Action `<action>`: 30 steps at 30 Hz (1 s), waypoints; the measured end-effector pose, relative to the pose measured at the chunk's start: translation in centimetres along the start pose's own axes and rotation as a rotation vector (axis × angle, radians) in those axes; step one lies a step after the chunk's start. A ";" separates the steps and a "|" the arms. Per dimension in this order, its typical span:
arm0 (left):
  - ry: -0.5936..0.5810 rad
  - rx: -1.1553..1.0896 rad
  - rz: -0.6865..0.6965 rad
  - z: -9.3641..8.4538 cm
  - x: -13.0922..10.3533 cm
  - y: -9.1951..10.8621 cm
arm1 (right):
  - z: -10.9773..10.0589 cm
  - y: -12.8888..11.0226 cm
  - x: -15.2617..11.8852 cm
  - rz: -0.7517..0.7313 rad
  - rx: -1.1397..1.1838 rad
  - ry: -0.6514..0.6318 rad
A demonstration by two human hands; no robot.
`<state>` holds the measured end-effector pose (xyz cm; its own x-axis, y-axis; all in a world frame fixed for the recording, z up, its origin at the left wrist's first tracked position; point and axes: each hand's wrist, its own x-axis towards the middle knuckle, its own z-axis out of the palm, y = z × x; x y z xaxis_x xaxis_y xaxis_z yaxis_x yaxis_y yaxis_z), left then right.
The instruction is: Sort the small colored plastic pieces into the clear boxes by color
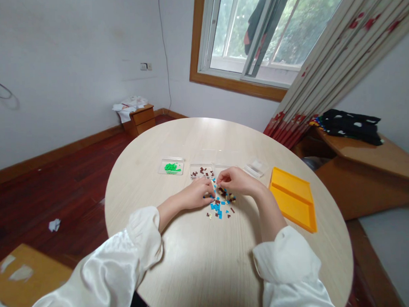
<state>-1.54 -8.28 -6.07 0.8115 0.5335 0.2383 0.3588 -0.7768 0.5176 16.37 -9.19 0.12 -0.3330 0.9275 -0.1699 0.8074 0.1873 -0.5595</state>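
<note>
small loose pile of tiny flat pieces (220,205), blue, dark brown and a few pale, lying scattered near the middle of the round pale wood-grain table (201,261), just in front of both hands; no clear long axis, spilling slightly toward the near edge. left hand (196,194) resting curled on the pile's left edge, fingers together, contents too small to tell. right hand (237,181) above the pile's far side, fingertips pinched together, possibly on a piece, cannot tell. beyond, clear shallow tray with green pieces (172,167), clear tray with brown pieces (201,171), glossy orange rectangular tray (293,199) to the right
</note>
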 end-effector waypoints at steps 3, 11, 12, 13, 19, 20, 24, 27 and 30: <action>0.003 0.014 -0.004 0.0 0.0 0.1 | -0.2 -0.7 -0.5 0.055 -0.112 -0.177; -0.023 0.013 -0.013 -0.1 0.0 0.1 | 1.8 -1.0 0.5 0.121 -0.279 -0.296; -0.027 0.012 -0.013 -0.1 0.0 0.1 | 1.9 -0.9 0.5 0.120 -0.286 -0.294; -0.027 0.011 -0.014 -0.1 0.0 0.1 | 1.9 -0.8 0.5 0.120 -0.290 -0.292; -0.031 0.040 -0.065 0.1 0.2 0.5 | 2.2 -0.9 0.6 0.138 -0.343 -0.281; -0.031 0.051 -0.077 0.1 0.3 0.5 | 2.2 -0.9 0.6 0.136 -0.357 -0.275; -0.013 0.076 -0.098 0.3 0.3 0.6 | 2.3 -1.3 0.5 0.138 -0.386 -0.281; 0.015 0.071 -0.086 0.4 0.3 0.5 | 2.3 -1.3 0.5 0.144 -0.390 -0.286; 0.062 0.060 -0.066 0.4 0.4 0.4 | 2.4 -0.9 0.7 0.133 -0.393 -0.239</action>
<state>-0.92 -8.54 -6.08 0.7555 0.6026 0.2569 0.4392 -0.7570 0.4838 14.28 -9.47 -1.43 -0.2800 0.8601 -0.4264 0.9582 0.2232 -0.1790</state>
